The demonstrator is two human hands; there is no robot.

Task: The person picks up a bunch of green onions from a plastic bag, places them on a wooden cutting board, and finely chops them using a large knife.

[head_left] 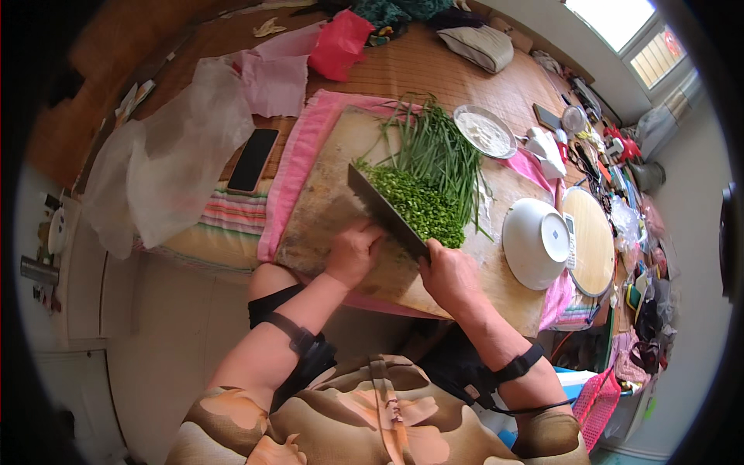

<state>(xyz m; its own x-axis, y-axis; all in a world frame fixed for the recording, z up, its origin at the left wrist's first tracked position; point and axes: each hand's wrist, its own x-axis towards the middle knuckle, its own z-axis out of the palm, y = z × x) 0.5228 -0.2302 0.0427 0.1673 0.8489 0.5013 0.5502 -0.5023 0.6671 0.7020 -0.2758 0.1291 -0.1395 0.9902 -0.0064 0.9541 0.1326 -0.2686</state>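
My right hand point(451, 277) grips the handle of a kitchen cleaver point(386, 211). Its broad dark blade slants up to the left, along the near-left edge of a heap of finely chopped green chives point(422, 208). Long uncut chives point(440, 147) lie behind and beside the heap. My left hand point(356, 252) is closed in a loose fist just left of the blade, over the wooden cutting board point(314, 201); I see nothing in it. The board rests on a pink towel point(280, 208).
A bowl of white powder point(486, 132) stands at the board's far right. An upturned white bowl point(531, 244) sits nearer, beside a round wooden board point(590, 240). Left are a phone point(253, 160) and a clear plastic sheet point(174, 155). Clutter point(620, 147) lines the right wall.
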